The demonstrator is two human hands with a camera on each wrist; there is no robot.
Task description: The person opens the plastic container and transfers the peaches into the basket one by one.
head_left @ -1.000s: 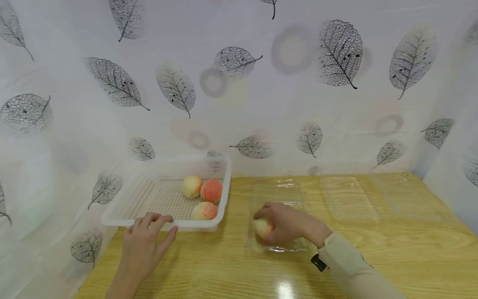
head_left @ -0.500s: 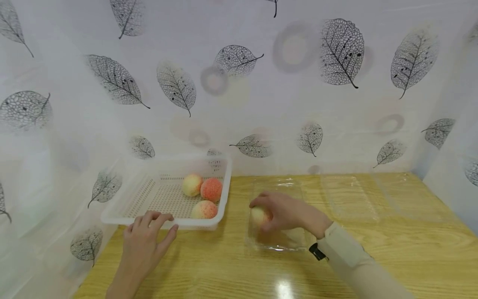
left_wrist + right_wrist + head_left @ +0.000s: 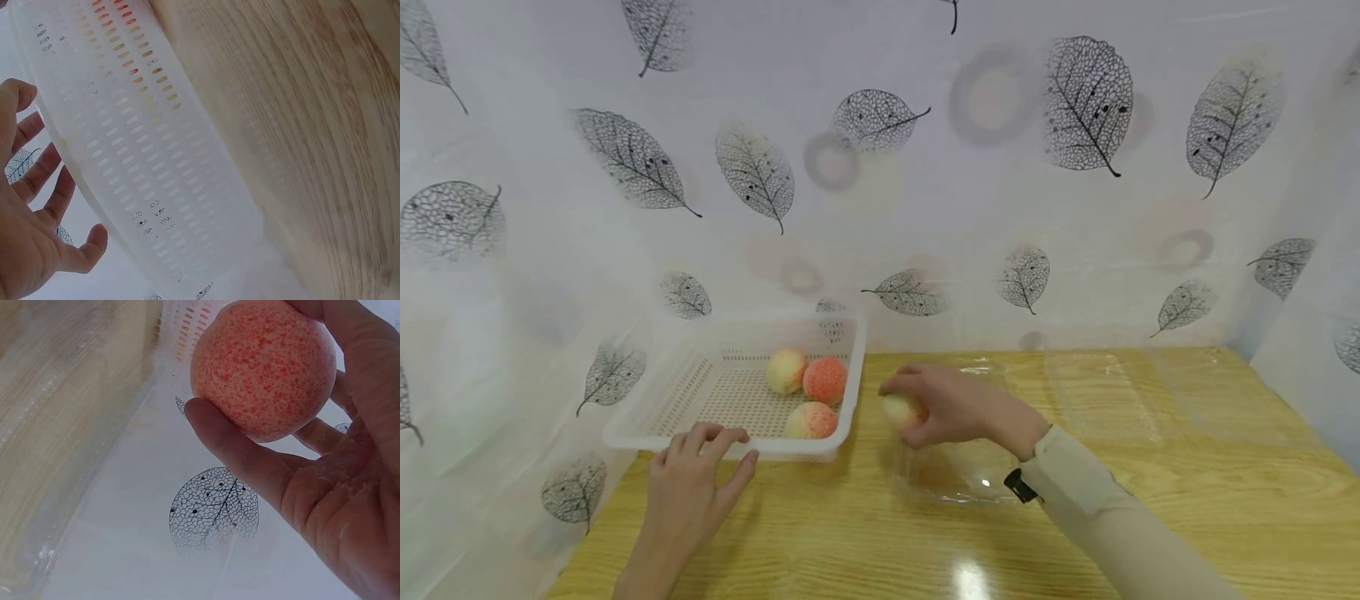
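Observation:
My right hand (image 3: 958, 406) grips a peach (image 3: 898, 412), pale yellow on one side, by the left edge of a clear plastic box (image 3: 951, 497). Seen from the right wrist, the peach (image 3: 262, 369) shows a red-speckled side, with thumb and fingers around it. My left hand (image 3: 688, 483) rests its spread fingers on the front rim of a white slotted basket (image 3: 730, 446). The left wrist view shows the left hand (image 3: 40, 206) along the rim of the basket (image 3: 144, 150). Three peaches lie at the basket's right end: a yellowish one (image 3: 786, 372), a red one (image 3: 825, 381) and a two-toned one (image 3: 811, 421).
Two more clear plastic boxes (image 3: 1101, 400) stand at the back right of the wooden table (image 3: 850, 533). A white sheet with printed leaves (image 3: 910, 208) hangs behind the table and at its sides.
Holding the peach, my right hand has moved up and left from inside the clear box to its left edge, closer to the basket. My left hand has kept its place on the rim.

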